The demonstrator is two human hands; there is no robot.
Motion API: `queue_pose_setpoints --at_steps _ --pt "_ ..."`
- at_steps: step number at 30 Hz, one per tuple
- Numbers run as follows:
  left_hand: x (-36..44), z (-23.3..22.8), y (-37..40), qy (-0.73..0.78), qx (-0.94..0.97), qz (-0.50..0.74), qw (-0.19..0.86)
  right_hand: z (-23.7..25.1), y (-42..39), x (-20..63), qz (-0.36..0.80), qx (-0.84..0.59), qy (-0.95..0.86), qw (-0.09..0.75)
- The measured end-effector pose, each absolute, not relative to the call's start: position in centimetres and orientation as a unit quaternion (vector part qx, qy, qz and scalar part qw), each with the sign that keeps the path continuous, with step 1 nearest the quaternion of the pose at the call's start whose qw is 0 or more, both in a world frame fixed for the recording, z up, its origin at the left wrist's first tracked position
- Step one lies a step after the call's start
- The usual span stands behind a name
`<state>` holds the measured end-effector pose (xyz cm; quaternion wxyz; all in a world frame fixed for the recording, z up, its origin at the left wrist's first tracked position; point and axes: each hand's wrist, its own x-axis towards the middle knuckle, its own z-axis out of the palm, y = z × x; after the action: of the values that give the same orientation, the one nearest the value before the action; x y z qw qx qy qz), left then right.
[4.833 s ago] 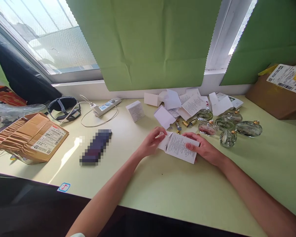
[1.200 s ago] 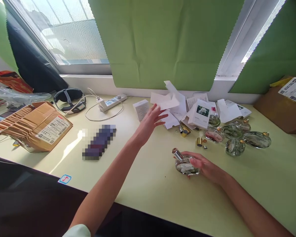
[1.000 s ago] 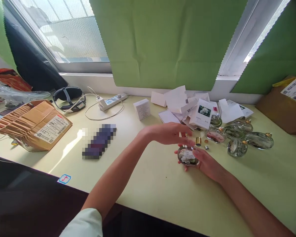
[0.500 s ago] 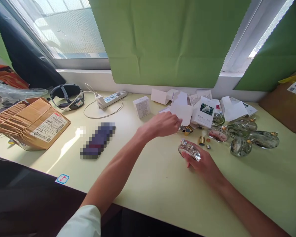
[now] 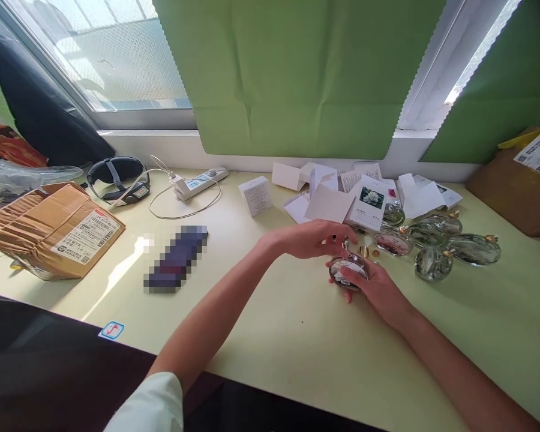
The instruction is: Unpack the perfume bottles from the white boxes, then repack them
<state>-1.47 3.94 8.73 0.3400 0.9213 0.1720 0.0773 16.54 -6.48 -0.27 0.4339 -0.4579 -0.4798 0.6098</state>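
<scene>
Glass bottle [image 5: 339,275], best kept steady: my right hand [image 5: 380,289] wraps it; my left hand [image 5: 308,239] half-curls at the neck [image 5: 345,245], grip unclear.

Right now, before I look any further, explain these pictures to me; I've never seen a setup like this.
There is no machine: these are a person's two bare hands, seen by one camera worn on that person's head, looking forward and down. The right hand holds a glass perfume bottle in its grip. The left hand bends over its neck; whether it touches is hard to tell. On the table beyond lie white cartons, one showing a flower, and, to the right, more perfume bottles. To the left are a power strip, a pixelated dark object and a crumpled cardboard box.
</scene>
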Motion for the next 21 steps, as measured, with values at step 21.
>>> queue_pose_setpoints --at_steps 21 --pt "0.3 9.1 1.4 0.285 0.958 0.026 0.019 0.2 -7.2 15.3 0.292 -0.611 -0.614 0.405"
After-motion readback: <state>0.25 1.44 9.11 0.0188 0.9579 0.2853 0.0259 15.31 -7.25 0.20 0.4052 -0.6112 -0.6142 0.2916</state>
